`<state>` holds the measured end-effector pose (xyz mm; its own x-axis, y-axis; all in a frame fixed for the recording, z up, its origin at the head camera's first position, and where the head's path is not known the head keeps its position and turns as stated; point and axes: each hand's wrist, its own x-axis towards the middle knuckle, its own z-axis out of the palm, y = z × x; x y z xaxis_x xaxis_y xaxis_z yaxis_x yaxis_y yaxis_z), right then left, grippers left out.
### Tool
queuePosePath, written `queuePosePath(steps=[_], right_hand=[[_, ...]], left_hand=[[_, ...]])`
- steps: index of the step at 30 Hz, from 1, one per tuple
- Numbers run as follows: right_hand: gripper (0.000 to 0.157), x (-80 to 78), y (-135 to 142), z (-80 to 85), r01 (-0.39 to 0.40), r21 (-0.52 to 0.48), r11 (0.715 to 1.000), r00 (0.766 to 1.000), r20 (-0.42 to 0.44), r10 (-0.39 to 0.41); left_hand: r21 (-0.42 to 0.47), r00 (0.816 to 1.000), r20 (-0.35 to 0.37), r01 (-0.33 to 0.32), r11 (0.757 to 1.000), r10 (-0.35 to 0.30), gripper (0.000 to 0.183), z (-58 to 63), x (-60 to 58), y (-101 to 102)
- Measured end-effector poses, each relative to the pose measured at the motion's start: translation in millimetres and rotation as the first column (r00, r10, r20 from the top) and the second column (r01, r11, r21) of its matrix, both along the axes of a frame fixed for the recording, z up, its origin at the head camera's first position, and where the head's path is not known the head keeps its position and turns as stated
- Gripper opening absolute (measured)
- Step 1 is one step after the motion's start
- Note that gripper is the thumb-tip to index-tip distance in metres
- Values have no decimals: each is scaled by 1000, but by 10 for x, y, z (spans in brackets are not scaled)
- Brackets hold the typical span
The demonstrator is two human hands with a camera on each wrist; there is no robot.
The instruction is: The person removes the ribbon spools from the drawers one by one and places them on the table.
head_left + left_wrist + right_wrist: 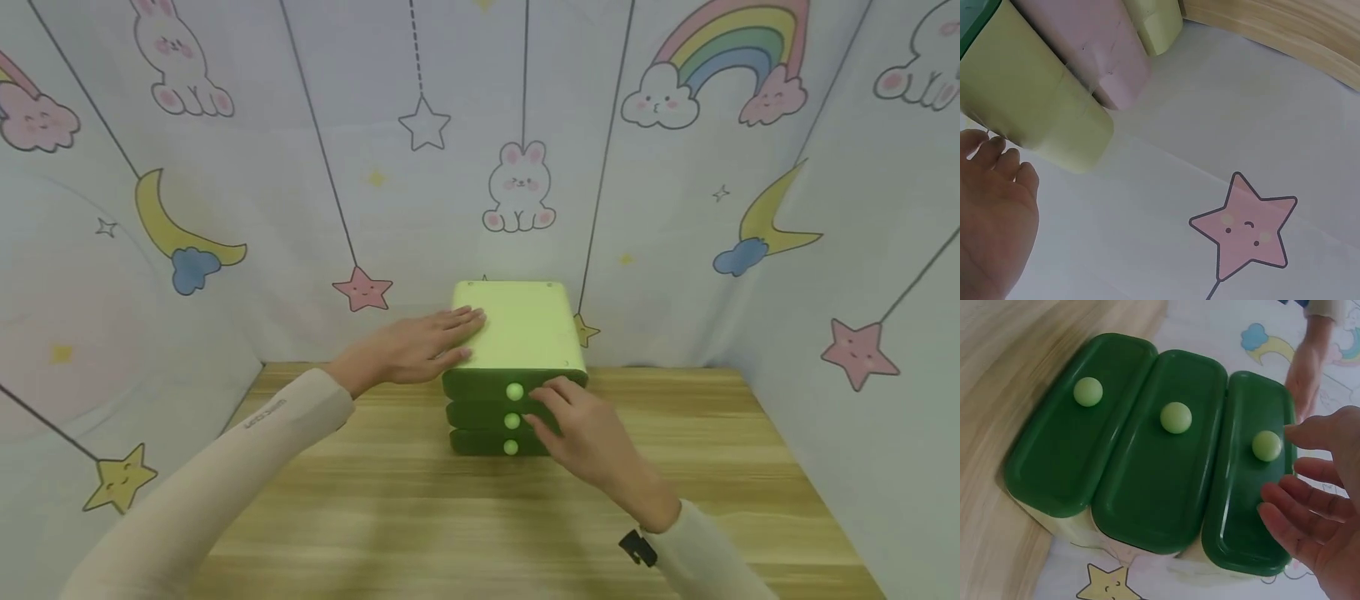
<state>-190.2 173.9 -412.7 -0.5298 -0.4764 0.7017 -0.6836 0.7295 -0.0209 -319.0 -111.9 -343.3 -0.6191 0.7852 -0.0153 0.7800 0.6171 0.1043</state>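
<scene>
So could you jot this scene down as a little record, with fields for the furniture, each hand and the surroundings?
Object: desktop drawer organizer, pale green top
Drawers: three dark green fronts, apparently closed
Left hand: rests on the organizer's top
Right hand: beside the round knob on the top drawer, contact unclear
Held: nothing in either hand
Surface: wood-grain tabletop
Backdrop: pale cartoon-print fabric

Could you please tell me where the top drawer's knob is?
In the head view, the top knob sits below and right of centre, above the middle knob, left of the right hand.
</scene>
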Motion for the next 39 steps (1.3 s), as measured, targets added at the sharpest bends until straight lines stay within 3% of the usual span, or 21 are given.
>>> queuePosePath(steps=[18,39], right_hand=[[36,-81,-178,-100,51,136,989,981,-190,-24],[32,-172,-239,-167,56,141,988,979,-202,-27]], left_hand=[[-23,999,-14,28,999,-29,64,-50,-66,-6],[-34,996,-60,63,997,-65,65,-90,-65,29]])
